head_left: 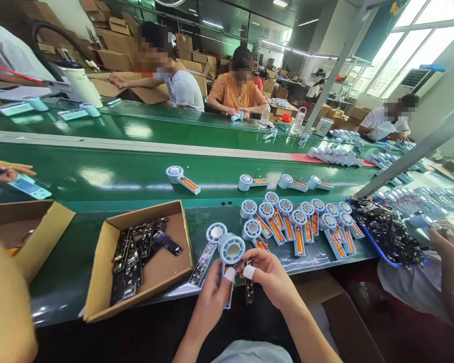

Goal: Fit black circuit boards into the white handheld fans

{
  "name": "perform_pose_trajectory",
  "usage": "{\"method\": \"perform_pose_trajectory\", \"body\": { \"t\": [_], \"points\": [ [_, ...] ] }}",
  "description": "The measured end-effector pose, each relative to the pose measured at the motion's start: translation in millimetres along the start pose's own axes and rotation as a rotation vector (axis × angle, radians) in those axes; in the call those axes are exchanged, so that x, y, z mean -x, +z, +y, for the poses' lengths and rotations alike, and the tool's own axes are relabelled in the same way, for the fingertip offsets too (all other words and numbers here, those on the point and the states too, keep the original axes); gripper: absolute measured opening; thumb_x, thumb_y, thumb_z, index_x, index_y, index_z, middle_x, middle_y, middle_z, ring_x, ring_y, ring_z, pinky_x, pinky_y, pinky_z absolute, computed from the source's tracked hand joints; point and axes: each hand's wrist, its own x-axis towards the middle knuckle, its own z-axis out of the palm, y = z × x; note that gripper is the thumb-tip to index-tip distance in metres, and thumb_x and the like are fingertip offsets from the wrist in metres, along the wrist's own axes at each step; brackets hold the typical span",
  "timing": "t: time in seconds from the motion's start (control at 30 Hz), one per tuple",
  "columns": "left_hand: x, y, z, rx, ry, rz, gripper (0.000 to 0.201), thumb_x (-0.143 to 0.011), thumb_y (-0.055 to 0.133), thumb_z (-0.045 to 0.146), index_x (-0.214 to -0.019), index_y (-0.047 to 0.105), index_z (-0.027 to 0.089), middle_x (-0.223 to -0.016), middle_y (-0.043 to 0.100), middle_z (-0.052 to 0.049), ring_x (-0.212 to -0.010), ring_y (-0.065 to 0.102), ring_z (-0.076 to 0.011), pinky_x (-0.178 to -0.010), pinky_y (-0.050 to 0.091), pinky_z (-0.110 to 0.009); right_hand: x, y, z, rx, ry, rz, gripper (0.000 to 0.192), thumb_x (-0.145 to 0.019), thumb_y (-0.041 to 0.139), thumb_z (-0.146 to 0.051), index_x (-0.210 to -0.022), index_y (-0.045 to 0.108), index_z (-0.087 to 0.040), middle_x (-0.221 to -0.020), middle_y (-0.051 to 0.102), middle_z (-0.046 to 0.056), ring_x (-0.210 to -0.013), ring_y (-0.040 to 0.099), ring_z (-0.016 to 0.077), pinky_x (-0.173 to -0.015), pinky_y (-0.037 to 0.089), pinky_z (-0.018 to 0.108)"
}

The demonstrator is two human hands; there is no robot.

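Note:
My left hand (209, 298) is closed round the handle of a light-blue handheld fan (233, 249), its round grilled head facing up. In my right hand (275, 281) a narrow dark circuit board (249, 291) is pinched and hangs downward beside the fan handle. White covers wrap both thumbs. The fingers hide where board and fan come close, so whether they touch cannot be made out. Just behind the held fan, another fan (216, 232) lies on the bench with a circuit board (203, 264) along its handle.
A cardboard box (184, 237) of circuit boards stands at left. Several open-handled fans (299, 218) with orange insides crowd the right, before a blue bin (378, 251) of black parts. More fans (174, 174) sit on the green conveyor (144, 176). Co-workers sit opposite and on both sides.

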Motion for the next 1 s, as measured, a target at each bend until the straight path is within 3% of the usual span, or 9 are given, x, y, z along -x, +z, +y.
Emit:
{"method": "perform_pose_trajectory", "body": {
  "t": [0.13,0.2,0.3,0.37,0.43,0.53,0.63,0.73,1.0],
  "points": [
    [0.8,2.3,4.6,-0.09,-0.008,0.082,0.042,-0.091,0.049,0.054,-0.11,0.062,0.02,-0.109,0.072,-0.009,-0.098,0.068,-0.0245,-0.093,0.051,-0.038,4.0,-5.5,-0.3,0.601,-0.178,0.148,0.04,-0.08,0.062,-0.017,-0.12,0.057,-0.022,-0.096,0.07,0.004,-0.085,0.067,0.0186,-0.076,0.05,0.029],
    [0.0,3.1,5.3,-0.086,-0.018,0.11,0.041,-0.09,0.05,0.054,-0.108,0.063,0.02,-0.106,0.072,-0.008,-0.096,0.067,-0.0239,-0.09,0.051,-0.037,6.2,-6.6,-6.6,0.985,-0.211,0.166,0.033,-0.085,0.054,-0.013,-0.117,0.057,-0.021,-0.095,0.071,0.006,-0.082,0.067,0.0201,-0.07,0.046,0.029],
    [-2.9,3.5,6.6,-0.049,-0.012,0.153,0.038,-0.088,0.055,0.052,-0.107,0.064,0.02,-0.099,0.073,-0.006,-0.09,0.067,-0.0233,-0.085,0.052,-0.034,10.1,-4.5,-25.2,1.455,-0.183,-0.044,0.018,-0.092,0.047,-0.011,-0.097,0.062,-0.02,-0.083,0.072,0.008,-0.07,0.066,0.0213,-0.059,0.036,0.027],
    [-5.4,3.3,8.6,-0.012,-0.012,0.162,0.035,-0.085,0.059,0.049,-0.105,0.065,0.02,-0.091,0.072,-0.004,-0.083,0.065,-0.022,-0.078,0.052,-0.032,11.6,-2.2,-38.3,1.566,-0.157,-0.271,0.012,-0.094,0.052,-0.018,-0.093,0.064,-0.019,-0.076,0.071,0.006,-0.065,0.065,0.0209,-0.055,0.031,0.027],
    [-7.2,3.0,11.2,0.041,-0.034,0.136,0.031,-0.082,0.062,0.045,-0.099,0.066,0.02,-0.082,0.069,-0.001,-0.075,0.063,-0.0199,-0.071,0.051,-0.029,10.4,-0.9,-45.7,1.529,-0.156,-0.46,0.01,-0.091,0.063,-0.028,-0.096,0.065,-0.02,-0.076,0.071,0.005,-0.064,0.064,0.0204,-0.054,0.029,0.026],
    [-6.7,2.3,15.5,0.167,-0.101,0.048,0.024,-0.082,0.062,0.043,-0.09,0.067,0.02,-0.075,0.065,0.001,-0.069,0.059,-0.0174,-0.065,0.048,-0.027,3.9,-2.4,-40.3,1.281,-0.154,-0.553,0.006,-0.088,0.065,-0.023,-0.092,0.066,-0.019,-0.074,0.071,0.002,-0.064,0.063,0.0163,-0.057,0.032,0.023],
    [-2.6,1.8,18.4,0.407,-0.189,-0.064,0.035,-0.086,0.056,0.05,-0.096,0.068,0.019,-0.082,0.07,-0.001,-0.074,0.063,-0.0196,-0.067,0.05,-0.03,-1.8,-5.5,-20.3,0.884,-0.032,-0.481,0.024,-0.095,0.054,-0.026,-0.073,0.059,-0.018,-0.061,0.063,-0.002,-0.052,0.056,0.0104,-0.055,0.037,0.02],
    [2.2,2.0,18.1,0.578,-0.235,-0.106,0.045,-0.085,0.058,0.054,-0.112,0.068,0.019,-0.101,0.075,-0.005,-0.096,0.068,-0.0261,-0.084,0.054,-0.037,-2.0,-6.0,0.4,0.611,0.05,-0.337,0.047,-0.101,0.046,-0.047,-0.062,0.049,-0.019,-0.05,0.052,-0.004,-0.043,0.045,0.0077,-0.049,0.034,0.019],
    [8.0,6.8,1.6,0.15,-0.167,0.053,0.06,-0.082,0.064,0.053,-0.132,0.059,0.021,-0.142,0.062,-0.011,-0.141,0.047,-0.0339,-0.114,0.04,-0.045,8.8,7.7,14.6,0.337,0.001,-0.058,0.052,-0.096,0.048,-0.064,-0.069,0.043,-0.021,-0.053,0.035,-0.009,-0.047,0.028,0.0069,-0.044,0.023,0.02]
  ]
}}
